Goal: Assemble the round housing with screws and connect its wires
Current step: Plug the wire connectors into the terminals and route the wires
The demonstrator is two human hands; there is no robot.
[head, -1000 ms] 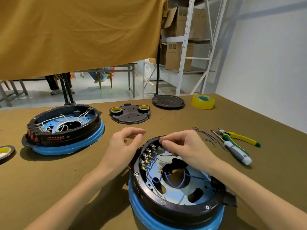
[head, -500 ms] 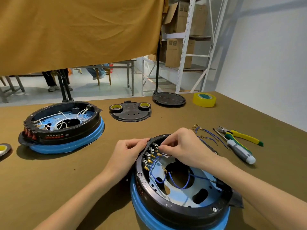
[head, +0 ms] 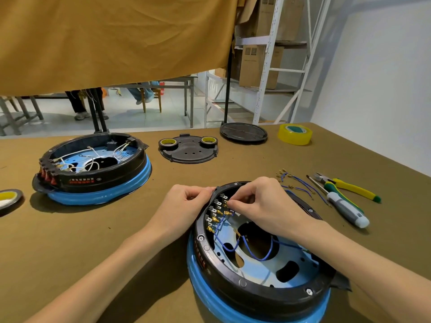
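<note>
wiring: several blue wires already on terminals — right hand grip pinching another connector
left hand: grip curled on housing rim
left to do: loose wires, cover plate

Your housing sits nearest you on the table; a second housing lies far left, the screwdriver right.

Left hand grips the round housing rim at ten o'clock; right hand pinches a blue wire terminal there.
</note>
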